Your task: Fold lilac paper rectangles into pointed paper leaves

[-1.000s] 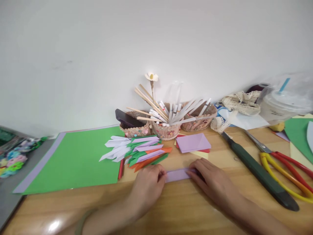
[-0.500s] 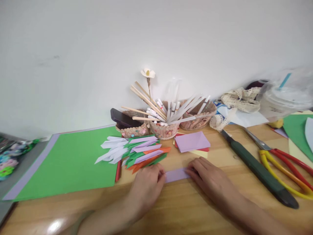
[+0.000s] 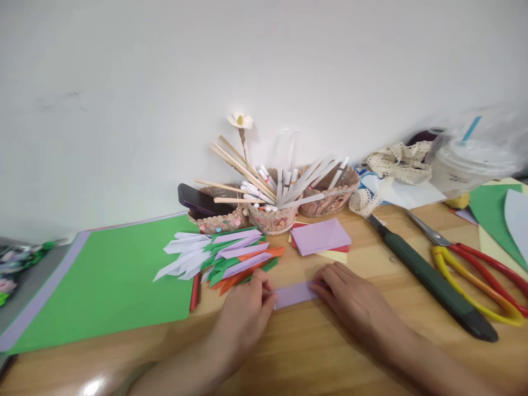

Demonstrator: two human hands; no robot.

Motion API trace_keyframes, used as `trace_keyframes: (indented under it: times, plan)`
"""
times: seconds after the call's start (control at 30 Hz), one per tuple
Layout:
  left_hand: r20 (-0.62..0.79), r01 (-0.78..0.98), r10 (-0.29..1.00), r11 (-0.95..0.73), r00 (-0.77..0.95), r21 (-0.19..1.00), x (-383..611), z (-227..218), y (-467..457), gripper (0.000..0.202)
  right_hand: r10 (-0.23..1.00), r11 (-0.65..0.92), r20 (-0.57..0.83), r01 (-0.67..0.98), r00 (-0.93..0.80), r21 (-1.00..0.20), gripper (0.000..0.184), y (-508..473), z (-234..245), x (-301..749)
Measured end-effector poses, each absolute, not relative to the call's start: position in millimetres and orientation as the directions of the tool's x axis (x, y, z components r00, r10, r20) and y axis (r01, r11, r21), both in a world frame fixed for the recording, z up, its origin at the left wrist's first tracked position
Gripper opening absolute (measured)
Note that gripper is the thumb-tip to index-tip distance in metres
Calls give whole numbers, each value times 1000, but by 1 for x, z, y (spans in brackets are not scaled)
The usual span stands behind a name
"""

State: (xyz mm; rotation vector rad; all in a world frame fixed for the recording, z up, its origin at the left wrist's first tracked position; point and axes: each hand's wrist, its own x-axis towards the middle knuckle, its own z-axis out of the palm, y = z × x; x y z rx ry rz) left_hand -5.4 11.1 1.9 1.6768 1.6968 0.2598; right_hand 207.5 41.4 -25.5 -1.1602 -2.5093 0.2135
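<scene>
A narrow purple paper strip lies on the wooden table between my hands. Its left end is pinched by the fingers of my left hand. My right hand has its fingers closed over the right end, partly hiding it. Just beyond my left hand sits a pile of folded paper pieces in white, green, purple and orange. Past my right hand is a stack of purple paper rectangles, with red and yellow paper under it.
Green paper sheets cover the left side. Small baskets with pens and sticks stand at the wall. On the right lie a dark green long-handled tool and scissors; behind them are lace ribbon and a plastic cup.
The whole view has shifted slightly, so things appear a little further left. Both hands stay at the ends of the purple strip, with the left fingers slightly shifted.
</scene>
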Motion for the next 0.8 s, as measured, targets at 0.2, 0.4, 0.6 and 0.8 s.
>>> trace_keyframes:
  times: [0.2,0.4,0.6,0.8]
  plan:
    - [-329,845,931,45,158,533,-5,3,15,9,803,596,224,738,-552,-316,15,39,-31,211]
    - [-319,932,920,-108,226,346,-2,4,12,15,805,592,235,749,-544,-296,14,39,-32,211]
    - [72,872,872,-487,484,36,-4,-16,3,24,810,587,239,749,-536,-307,12,36,-31,209]
    - [296,652,605,-753,739,-89,-17,-24,7,30,811,573,304,783,-500,-242,20,43,-28,219]
